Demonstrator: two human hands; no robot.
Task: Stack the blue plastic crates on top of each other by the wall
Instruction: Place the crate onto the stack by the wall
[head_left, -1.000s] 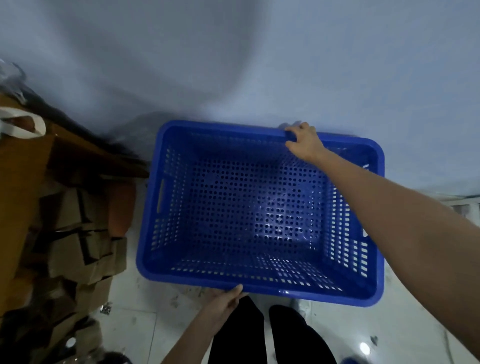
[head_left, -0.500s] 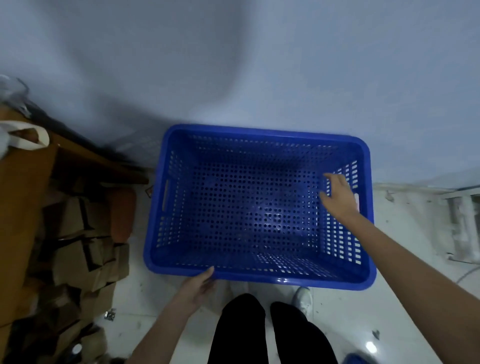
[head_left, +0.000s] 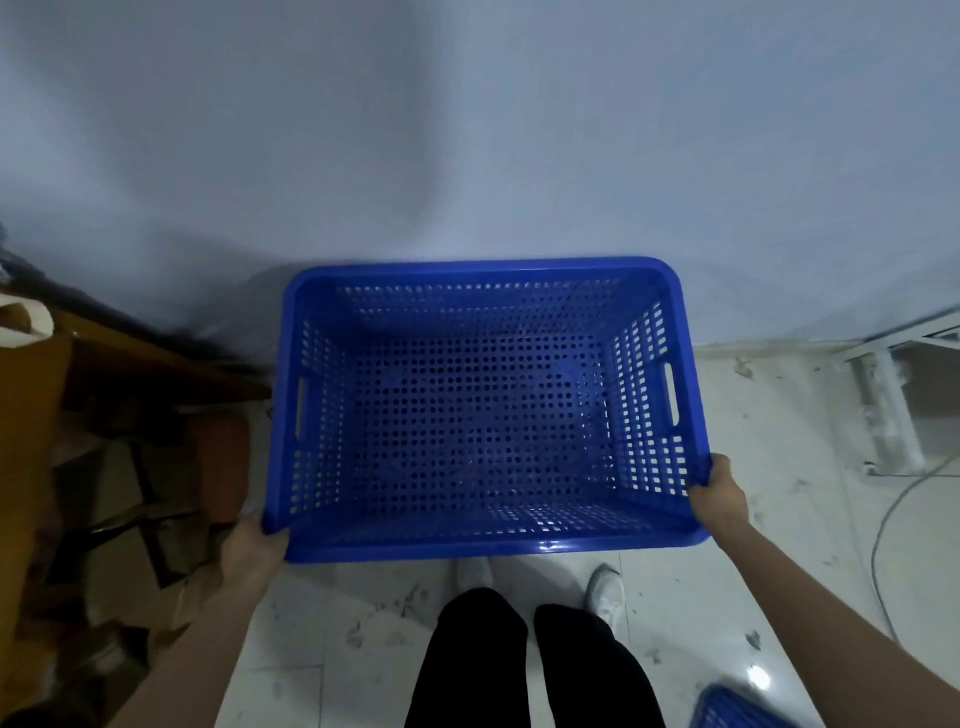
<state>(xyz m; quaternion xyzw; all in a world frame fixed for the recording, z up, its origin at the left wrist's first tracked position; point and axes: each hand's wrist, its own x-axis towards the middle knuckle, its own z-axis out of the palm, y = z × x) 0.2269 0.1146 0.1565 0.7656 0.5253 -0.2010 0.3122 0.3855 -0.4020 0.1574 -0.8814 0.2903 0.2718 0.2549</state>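
A large blue perforated plastic crate (head_left: 483, 548) is open side up, its far rim against the pale wall (head_left: 467, 130). My left hand (head_left: 257, 553) grips its near left corner. My right hand (head_left: 719, 493) grips the rim at the near right corner. The crate is empty inside. A corner of a second blue crate (head_left: 737, 709) shows at the bottom right edge. I cannot tell whether the held crate rests on the floor or on another crate.
A wooden table (head_left: 31, 395) with stacked cardboard boxes (head_left: 156, 493) beneath it stands close to the crate's left side. A white frame (head_left: 888, 410) and a cable (head_left: 883, 525) lie on the tiled floor at the right. My legs and shoes are just behind the crate.
My right hand left the far rim, passed over the right wall and now grips the near right corner. My left hand slid to the near left corner. The crate sits squarer to the wall.
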